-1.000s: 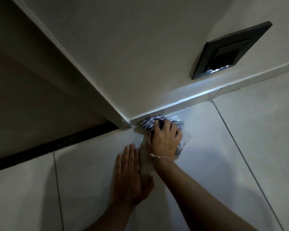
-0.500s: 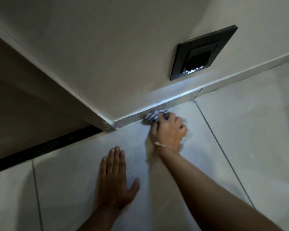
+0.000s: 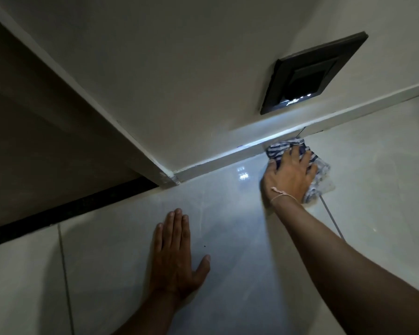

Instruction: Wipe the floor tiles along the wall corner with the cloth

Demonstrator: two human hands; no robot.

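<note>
The right hand [image 3: 288,177] presses the striped cloth [image 3: 277,151] onto the floor tiles [image 3: 228,213] with its fingers spread, just below the black wall plate [image 3: 310,73], the cloth's far edge touching the skirting [image 3: 228,157]. The left hand [image 3: 174,257] lies flat on a tile, fingers straight and together, thumb out, well below and left of the plate

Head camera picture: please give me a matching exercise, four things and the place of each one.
Things: 1 left hand; 2 right hand; 3 cloth; 4 black plate.
Places: A on the wall; B flat on a bare tile; C against the skirting; D pressing on the cloth.
Pairs: 1-B; 2-D; 3-C; 4-A.
</note>
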